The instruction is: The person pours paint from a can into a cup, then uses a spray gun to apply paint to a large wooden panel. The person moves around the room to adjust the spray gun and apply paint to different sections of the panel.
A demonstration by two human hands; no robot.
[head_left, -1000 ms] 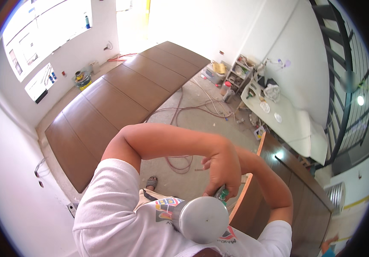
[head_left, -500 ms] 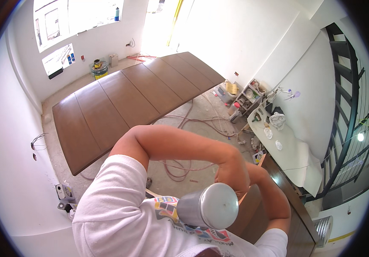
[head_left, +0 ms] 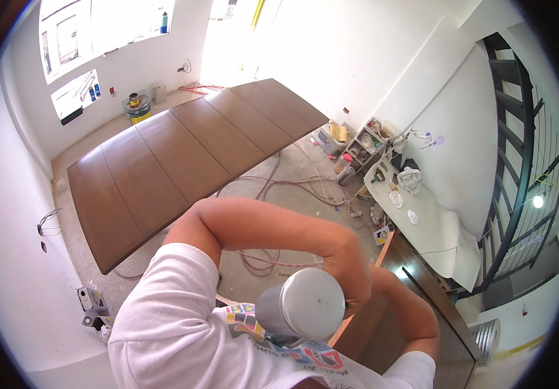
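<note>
A lidded grey cup [head_left: 316, 303], round and seen from above, stands in front of my chest. Close against its right side is my left hand [head_left: 350, 285], its fingers curled; the cup partly covers them, so what they grip is hidden. My right forearm [head_left: 406, 299] rises from the lower right and passes behind the left wrist, which hides the right hand. Below and beyond the hands lies a brown wooden panel [head_left: 445, 350] with a pale raw edge. A second, larger brown panel [head_left: 195, 149] with grooves lies raised above the floor, ahead to the left.
Reddish hoses [head_left: 269, 188] loop across the concrete floor between the panels. A pale table [head_left: 415, 214] with crumpled white pieces stands on the right, near a cluttered shelf box [head_left: 365, 146]. By the far wall is a paint bucket [head_left: 139, 111]. A dark metal staircase [head_left: 516, 149] rises at right.
The room has shifted slightly left in view. The cup has moved a little left and up relative to my body, and my left hand is slightly lower, with its curled fingers more visible.
</note>
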